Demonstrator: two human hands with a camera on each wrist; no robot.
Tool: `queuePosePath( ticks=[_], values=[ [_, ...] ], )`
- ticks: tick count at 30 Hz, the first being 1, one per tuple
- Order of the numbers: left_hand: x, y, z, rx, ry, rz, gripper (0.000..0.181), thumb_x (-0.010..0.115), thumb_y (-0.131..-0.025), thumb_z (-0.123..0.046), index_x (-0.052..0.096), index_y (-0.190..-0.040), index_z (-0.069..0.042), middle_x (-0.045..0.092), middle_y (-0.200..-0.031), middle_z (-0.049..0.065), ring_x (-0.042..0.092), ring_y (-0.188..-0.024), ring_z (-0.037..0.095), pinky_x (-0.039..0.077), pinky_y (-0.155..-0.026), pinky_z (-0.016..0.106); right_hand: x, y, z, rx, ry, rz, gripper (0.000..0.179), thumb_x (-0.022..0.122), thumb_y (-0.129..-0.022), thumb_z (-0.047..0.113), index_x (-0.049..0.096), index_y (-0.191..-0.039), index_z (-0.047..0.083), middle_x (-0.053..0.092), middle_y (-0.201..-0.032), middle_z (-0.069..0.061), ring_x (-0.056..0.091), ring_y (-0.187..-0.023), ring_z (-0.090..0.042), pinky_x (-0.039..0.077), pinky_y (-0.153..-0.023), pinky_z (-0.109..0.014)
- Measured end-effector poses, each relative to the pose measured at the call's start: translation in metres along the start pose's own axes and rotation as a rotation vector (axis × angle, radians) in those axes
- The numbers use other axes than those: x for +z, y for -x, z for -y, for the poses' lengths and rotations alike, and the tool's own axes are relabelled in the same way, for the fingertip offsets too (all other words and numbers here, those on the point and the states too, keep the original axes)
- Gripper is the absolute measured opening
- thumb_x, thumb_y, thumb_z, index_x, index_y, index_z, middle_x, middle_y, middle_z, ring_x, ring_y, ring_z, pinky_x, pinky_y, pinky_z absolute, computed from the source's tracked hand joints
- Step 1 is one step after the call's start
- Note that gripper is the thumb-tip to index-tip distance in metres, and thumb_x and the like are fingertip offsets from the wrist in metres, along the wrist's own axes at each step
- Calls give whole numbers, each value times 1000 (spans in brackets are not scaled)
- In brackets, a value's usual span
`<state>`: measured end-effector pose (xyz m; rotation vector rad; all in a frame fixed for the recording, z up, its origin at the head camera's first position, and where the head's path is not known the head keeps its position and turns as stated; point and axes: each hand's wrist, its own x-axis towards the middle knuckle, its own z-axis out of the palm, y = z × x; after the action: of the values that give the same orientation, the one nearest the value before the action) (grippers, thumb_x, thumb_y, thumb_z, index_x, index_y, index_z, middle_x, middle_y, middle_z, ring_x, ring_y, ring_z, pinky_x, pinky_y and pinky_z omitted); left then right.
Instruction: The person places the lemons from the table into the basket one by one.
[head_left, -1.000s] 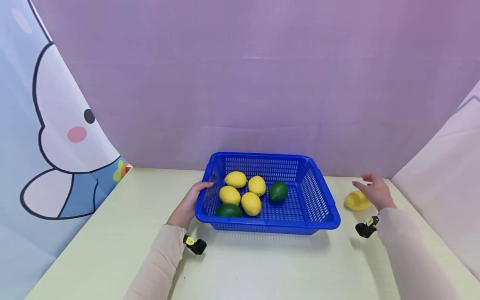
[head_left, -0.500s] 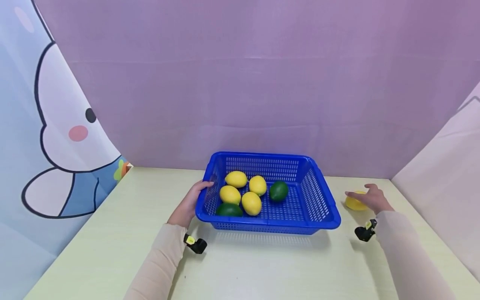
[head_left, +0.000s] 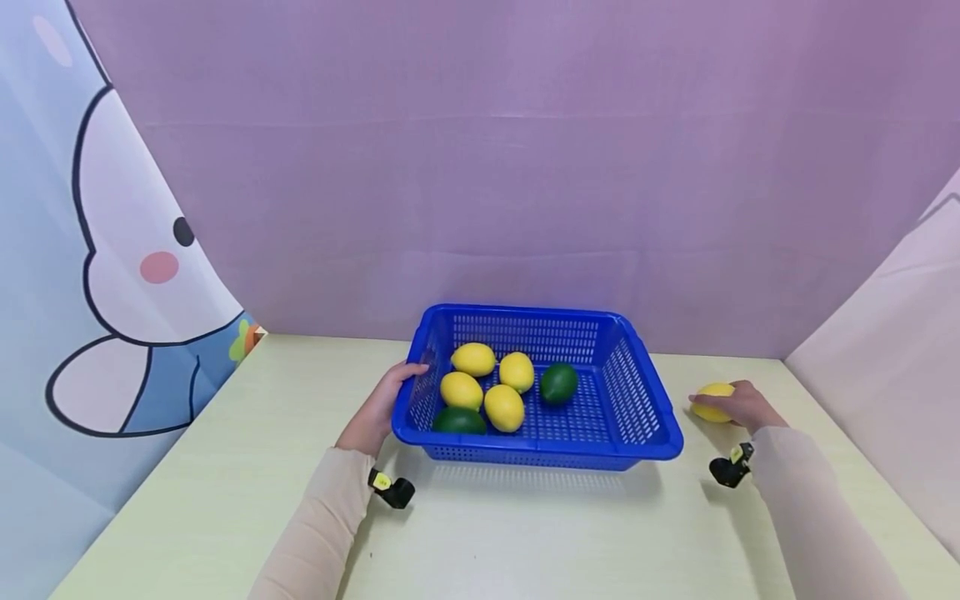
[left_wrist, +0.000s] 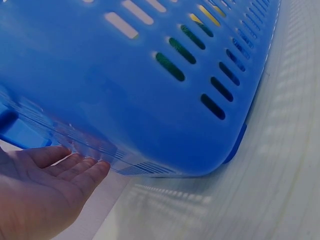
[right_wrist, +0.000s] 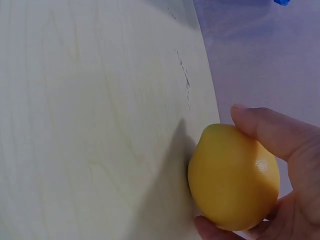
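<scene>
A blue plastic basket (head_left: 536,451) stands mid-table with several yellow lemons (head_left: 504,408) inside, plus a dark green avocado-shaped fruit (head_left: 558,383) and another green fruit (head_left: 459,420) at the near left corner. My left hand (head_left: 378,408) grips the basket's left rim, thumb over the edge; in the left wrist view its fingers (left_wrist: 82,172) lie against the outer wall. To the right of the basket, my right hand (head_left: 750,406) holds a single lemon (right_wrist: 234,177) on the table, with the thumb on one side and fingers curled round the other.
The pale wood-grain table (head_left: 570,542) meets a purple cloth backdrop (head_left: 525,167) behind the basket. A cartoon-printed cloth (head_left: 135,250) hangs at the left, and a pale cloth (head_left: 900,333) at the right.
My right hand has come down onto the lone lemon and closed its fingers round it. The left hand and the basket have stayed put.
</scene>
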<state>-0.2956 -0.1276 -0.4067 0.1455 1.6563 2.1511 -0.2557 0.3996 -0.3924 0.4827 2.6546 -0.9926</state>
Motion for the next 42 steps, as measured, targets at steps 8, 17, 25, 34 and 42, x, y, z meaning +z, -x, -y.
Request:
queuePosePath(
  ticks=[8, 17, 25, 34, 42],
  values=[
    [0, 1, 1, 2, 3, 4, 60, 35, -98, -26, 10, -151, -12, 23, -150, 21, 36, -129, 36, 28, -108, 52, -1, -1, -3, -4, -38, -4, 110, 61, -81, 59, 7, -135, -21, 30, -125, -36, 40, -106, -44, 37, -91, -56],
    [-1, -1, 3, 17, 1, 27, 58, 34, -98, -25, 13, -150, -9, 25, -147, 24, 43, -123, 33, 30, -107, 51, -3, -1, -8, -18, -53, -12, 110, 59, -82, 58, 6, -136, -22, 29, -127, -37, 39, -108, -45, 37, -91, -56],
    [-2, -1, 4, 38, -7, 51, 58, 34, -98, -23, 13, -150, -8, 37, -138, 19, 48, -116, 28, 34, -105, 49, -4, -2, -14, -73, -134, 6, 106, 59, -84, 55, 8, -136, -22, 32, -126, -34, 42, -108, -40, 42, -87, -43],
    [-4, 1, 3, 55, -12, 61, 59, 33, -98, -21, 11, -149, -4, 48, -123, 7, 50, -112, 25, 35, -104, 48, -9, 1, -8, -164, -158, -15, 91, 58, -89, 46, 14, -133, -21, 35, -121, -29, 47, -100, -30, 47, -85, -35],
    [-1, -1, 3, 40, 10, 47, 58, 34, -97, -22, 13, -150, -8, 30, -143, 23, 46, -117, 29, 30, -107, 51, -22, 5, 11, -313, -109, -51, 66, 57, -92, 42, 32, -126, -9, 44, -112, -16, 49, -91, -18, 46, -81, -35]
  ],
)
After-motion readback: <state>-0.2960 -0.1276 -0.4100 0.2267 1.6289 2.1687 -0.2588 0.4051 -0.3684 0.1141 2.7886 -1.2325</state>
